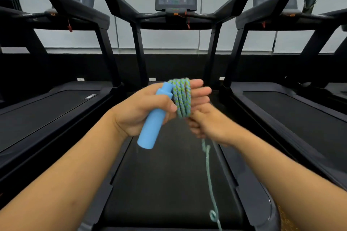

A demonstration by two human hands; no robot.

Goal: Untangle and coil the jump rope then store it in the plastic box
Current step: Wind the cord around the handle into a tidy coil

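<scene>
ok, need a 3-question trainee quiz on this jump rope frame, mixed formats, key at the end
1. True or false: the rope is wound in several turns around the fingers of the left hand.
2. Multiple choice: the blue handle is held by A) the right hand, B) the left hand, C) neither, it lies on the treadmill belt.
3. Fill in: from the right hand, the loose rope tail hangs ____ toward the belt.

Key: 1 true; 2 B; 3 down
</scene>
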